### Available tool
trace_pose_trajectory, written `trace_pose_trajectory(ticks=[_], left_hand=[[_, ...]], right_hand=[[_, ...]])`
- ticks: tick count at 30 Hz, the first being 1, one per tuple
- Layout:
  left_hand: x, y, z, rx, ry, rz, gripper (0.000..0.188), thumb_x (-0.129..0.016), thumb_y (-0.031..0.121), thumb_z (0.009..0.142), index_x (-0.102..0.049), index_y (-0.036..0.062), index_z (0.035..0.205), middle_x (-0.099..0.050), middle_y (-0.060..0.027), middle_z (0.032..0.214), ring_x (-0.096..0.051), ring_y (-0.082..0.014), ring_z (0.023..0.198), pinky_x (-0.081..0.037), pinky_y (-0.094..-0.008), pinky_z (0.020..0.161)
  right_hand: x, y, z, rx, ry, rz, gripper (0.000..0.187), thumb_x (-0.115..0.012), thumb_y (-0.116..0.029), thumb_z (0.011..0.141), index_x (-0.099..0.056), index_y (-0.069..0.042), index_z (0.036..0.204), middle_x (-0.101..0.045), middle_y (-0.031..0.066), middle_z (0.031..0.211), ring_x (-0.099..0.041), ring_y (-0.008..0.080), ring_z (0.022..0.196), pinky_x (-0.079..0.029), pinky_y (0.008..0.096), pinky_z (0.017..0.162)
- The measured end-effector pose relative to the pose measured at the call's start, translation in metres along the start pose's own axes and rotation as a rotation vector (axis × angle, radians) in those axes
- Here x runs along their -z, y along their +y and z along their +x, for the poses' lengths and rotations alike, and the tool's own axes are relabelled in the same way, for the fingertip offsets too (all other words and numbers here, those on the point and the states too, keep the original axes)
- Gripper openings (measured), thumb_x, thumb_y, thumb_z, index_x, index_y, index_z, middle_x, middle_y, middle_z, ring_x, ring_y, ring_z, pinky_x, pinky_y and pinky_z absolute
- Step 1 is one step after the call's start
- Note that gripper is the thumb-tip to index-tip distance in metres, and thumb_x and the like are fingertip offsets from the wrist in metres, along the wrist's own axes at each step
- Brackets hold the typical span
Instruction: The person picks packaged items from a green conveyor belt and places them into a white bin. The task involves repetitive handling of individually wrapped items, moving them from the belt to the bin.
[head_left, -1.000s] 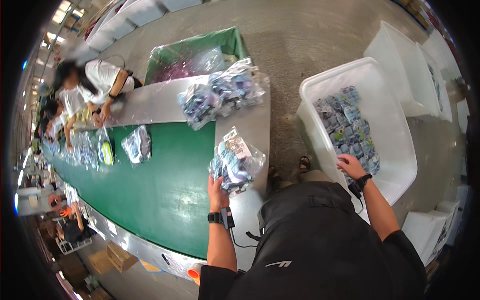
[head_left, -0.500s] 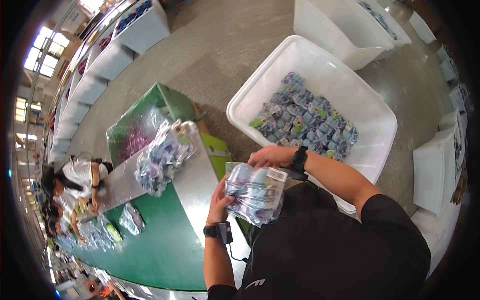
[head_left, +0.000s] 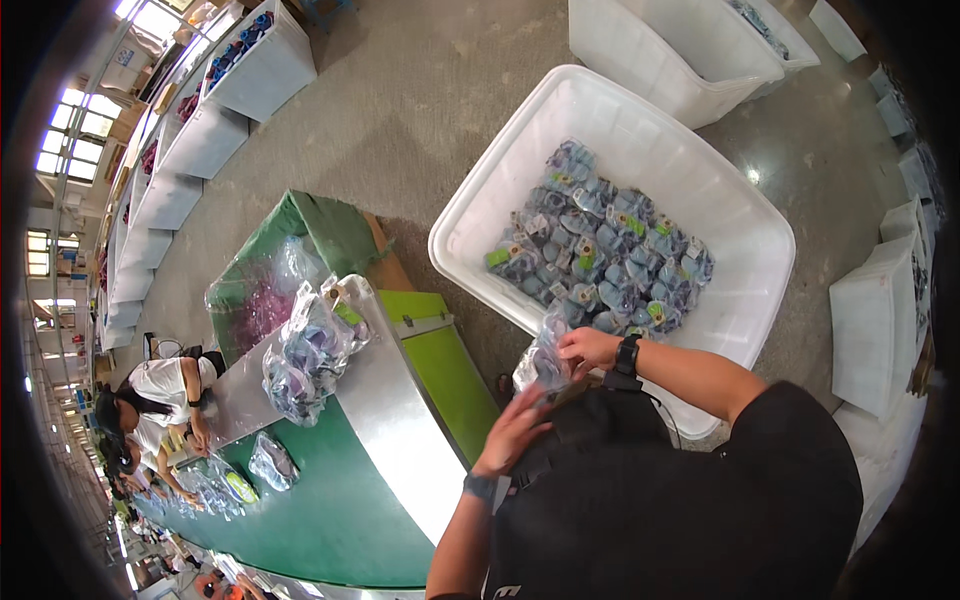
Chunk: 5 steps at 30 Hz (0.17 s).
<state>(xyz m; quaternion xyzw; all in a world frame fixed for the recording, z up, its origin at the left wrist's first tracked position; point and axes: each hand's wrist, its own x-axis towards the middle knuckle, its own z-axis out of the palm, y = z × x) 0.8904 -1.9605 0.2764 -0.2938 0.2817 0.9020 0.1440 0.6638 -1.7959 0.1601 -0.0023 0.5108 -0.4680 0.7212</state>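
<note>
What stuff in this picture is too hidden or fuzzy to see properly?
Head view only:
- What is inside the clear bag in the right hand: crumpled plastic and glare blur it.
- The left hand: its fingers are motion-blurred.
- The white bin: its near corner is hidden behind the right forearm.
- The people along the green belt: too small, bent by the rim.

The clear plastic packet is a crinkled, see-through bag showing grey-blue items inside. It is held up off any surface, just at the near rim of the big white bin, at about 7 o'clock from the bin's middle. The bin, open-topped and tilted in view, holds a heap of like packets with grey-blue contents and small green and yellow tags, piled toward its near side.
</note>
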Motion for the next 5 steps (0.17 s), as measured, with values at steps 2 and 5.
trace_pose_trajectory(ticks=[2, 5], left_hand=[[-0.014, 0.008, 0.017, 0.063, -0.279, 0.234, 0.065, -0.054, 0.030, 0.101, -0.028, 0.0074, 0.156, -0.040, -0.0108, 0.155, -0.045, -0.0256, 0.137, -0.039, -0.0397, 0.108], [-0.015, 0.019, 0.016, 0.012, -0.209, 0.147, 0.070, -0.058, 0.033, 0.100, -0.025, 0.0097, 0.157, -0.037, -0.0098, 0.157, -0.041, -0.0253, 0.141, -0.028, -0.0408, 0.117]], right_hand=[[-0.020, 0.008, -0.001, 0.139, -0.018, -0.042, 0.020, -0.062, -0.025, 0.096, -0.062, -0.008, 0.106, -0.062, 0.0019, 0.080, -0.064, 0.0135, 0.073, -0.059, 0.0339, 0.068], [-0.032, 0.001, -0.019, 0.228, -0.085, 0.000, 0.022, -0.062, -0.029, 0.097, -0.062, -0.010, 0.108, -0.063, 0.0019, 0.083, -0.063, 0.0141, 0.073, -0.058, 0.0334, 0.071]])
